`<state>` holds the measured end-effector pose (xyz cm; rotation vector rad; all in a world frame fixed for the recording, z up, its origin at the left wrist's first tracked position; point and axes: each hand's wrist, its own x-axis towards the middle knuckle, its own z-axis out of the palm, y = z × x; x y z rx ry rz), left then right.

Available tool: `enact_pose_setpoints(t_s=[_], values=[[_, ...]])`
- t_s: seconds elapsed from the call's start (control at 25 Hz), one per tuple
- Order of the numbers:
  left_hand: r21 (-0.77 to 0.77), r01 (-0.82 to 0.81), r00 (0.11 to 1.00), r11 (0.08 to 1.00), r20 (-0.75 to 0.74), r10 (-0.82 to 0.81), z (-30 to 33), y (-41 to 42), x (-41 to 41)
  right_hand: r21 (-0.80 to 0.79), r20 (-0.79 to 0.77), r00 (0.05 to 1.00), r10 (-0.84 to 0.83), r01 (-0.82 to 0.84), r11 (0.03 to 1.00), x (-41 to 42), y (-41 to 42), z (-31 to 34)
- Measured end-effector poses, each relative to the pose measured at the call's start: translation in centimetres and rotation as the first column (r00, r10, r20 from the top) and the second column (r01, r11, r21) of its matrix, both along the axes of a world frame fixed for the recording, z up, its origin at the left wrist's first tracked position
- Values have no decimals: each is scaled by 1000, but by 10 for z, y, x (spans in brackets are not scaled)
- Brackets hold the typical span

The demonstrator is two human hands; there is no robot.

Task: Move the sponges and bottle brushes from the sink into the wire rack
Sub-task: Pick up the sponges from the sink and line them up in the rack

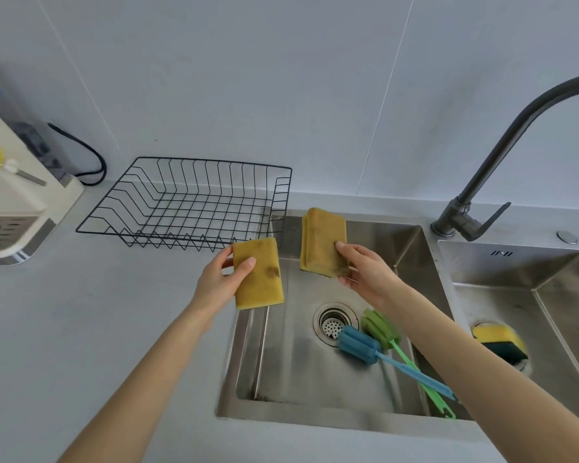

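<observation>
My left hand (pixel 219 279) grips a stained yellow sponge (pixel 259 279) above the left rim of the left sink basin (pixel 281 369). My right hand (pixel 365 272) holds a second yellow sponge (pixel 320 238) over the back of that basin. The black wire rack (pixel 188 203) stands on the counter behind and to the left of both hands, with nothing in it. A blue bottle brush (pixel 361 347) and a green bottle brush (pixel 381 329) lie crossed on the basin floor beside the drain (pixel 333 324). Another yellow and green sponge (pixel 500 345) lies in the right basin.
A dark faucet (pixel 502 152) arches over the divider between the basins. A white appliance (pixel 10 195) with a black cable (pixel 87 158) sits at the far left of the grey counter (pixel 97 312). White wall tiles close off the back.
</observation>
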<state>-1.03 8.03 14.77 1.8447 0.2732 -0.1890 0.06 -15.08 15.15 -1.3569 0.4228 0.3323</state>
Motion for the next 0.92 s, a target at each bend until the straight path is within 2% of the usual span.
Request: enact_pose_setpoints(t_s=[0.36, 0.6, 0.72, 0.92], values=[[69, -35, 995, 997, 91, 28, 20, 53, 36, -38, 54, 998, 25, -23, 999, 49, 52, 11], [80, -58, 993, 995, 107, 50, 25, 77, 73, -188, 69, 998, 11, 3, 982, 107, 85, 22], [89, -75, 992, 993, 106, 65, 28, 85, 96, -325, 58, 997, 58, -36, 945, 140, 100, 25], [93, -77, 993, 993, 91, 69, 27, 91, 129, -596, 32, 990, 140, -94, 798, 185, 120, 21]])
